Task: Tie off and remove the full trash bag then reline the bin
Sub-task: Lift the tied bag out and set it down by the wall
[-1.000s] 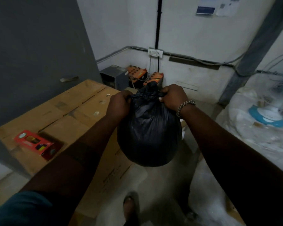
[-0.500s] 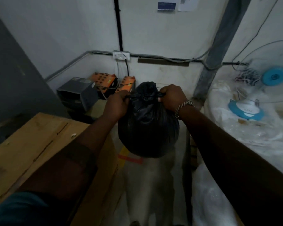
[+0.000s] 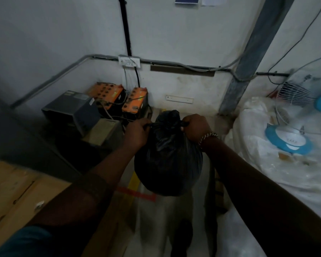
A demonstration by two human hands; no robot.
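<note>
Fan [image 3: 304, 101] cut off by right edge — blades blurred. Wall notices [image 3: 187, 0] clipped at top, text unreadable. Fingers [image 3: 183, 125] of both hands buried in trash bag [image 3: 167, 160] neck — knot indistinct.

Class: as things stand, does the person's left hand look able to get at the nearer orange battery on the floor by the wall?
Probably not yet. The left hand is closed on the black trash bag, sharing its neck with the right hand. The orange battery sits unobstructed beyond.
</note>
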